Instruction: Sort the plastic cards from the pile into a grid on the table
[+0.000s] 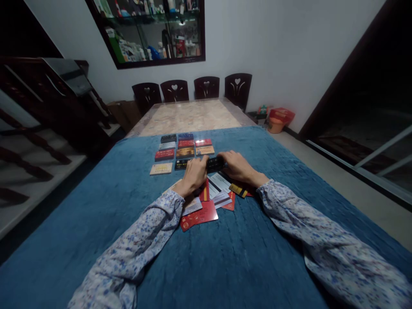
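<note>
My left hand (195, 173) and my right hand (236, 166) both hold a dark card (215, 163) by its ends, low over the blue cloth (96, 201). It sits at the right end of the nearest row of a grid of cards (182, 151) laid out in neat rows ahead of my hands. Under my wrists lies a loose heap of cards (209, 201), red, white and yellow ones overlapping. Both hands have their fingers curled onto the dark card.
The blue cloth covers the near part of a long marble-topped table (189, 116). Several dark wooden chairs (206, 87) stand at its far end. A red bag (280, 116) lies on the floor at right, wooden stairs (32, 128) rise at left.
</note>
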Available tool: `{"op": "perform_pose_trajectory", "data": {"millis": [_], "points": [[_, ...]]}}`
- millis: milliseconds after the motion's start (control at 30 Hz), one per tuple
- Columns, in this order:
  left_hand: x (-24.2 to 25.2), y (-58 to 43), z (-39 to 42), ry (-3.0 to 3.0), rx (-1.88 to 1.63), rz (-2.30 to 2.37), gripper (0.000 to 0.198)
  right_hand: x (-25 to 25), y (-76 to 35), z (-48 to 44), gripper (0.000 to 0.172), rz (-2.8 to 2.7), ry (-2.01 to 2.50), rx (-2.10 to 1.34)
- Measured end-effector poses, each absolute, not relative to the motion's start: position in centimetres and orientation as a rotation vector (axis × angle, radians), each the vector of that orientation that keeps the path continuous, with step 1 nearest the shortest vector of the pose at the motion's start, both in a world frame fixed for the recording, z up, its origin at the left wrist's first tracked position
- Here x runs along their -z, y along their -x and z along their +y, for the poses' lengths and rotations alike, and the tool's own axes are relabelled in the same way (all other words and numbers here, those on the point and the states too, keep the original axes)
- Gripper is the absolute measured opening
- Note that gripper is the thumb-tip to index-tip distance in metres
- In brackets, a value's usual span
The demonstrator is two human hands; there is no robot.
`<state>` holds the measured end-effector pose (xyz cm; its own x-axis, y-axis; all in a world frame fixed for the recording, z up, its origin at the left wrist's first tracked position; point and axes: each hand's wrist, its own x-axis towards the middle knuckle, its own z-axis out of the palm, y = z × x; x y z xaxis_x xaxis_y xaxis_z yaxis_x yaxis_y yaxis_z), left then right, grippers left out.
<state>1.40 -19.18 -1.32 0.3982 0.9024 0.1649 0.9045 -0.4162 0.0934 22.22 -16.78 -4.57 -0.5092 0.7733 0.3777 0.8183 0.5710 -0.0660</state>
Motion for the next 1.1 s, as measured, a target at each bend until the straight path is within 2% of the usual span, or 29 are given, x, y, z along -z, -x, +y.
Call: {"op": "perform_pose_trajectory", "data": {"millis": [100,400,633,900,1100], "points": [[1.1,-1.4,-19.2,2.619,0.344,-1.690,0.039,4.4,-22.2,-16.9,0.052,-2.422,1.295,0.206],[1.6,-1.1,-18.5,2.587,0.441,-1.653,0.058,3.8,-22.5,-16.4,0.051,-2.393,1.205,0.189],[0.8,-0.3,-18.0,2.585,0.443,-1.602,0.045,3.5,-23.0,-15.7,0.053,-2.445,1.089,0.149],[-0.8,2.2,-17.5,2.561,0.400,-1.562,0.050,0.8,-20.9,-15.6,0.058,-2.520,1.212,0.239],[-2.0,4.6,-16.7,2.565,0.358,-1.611,0.043,-1.0,-18.2,-14.3,0.053,-2.590,1.218,0.259]]}}
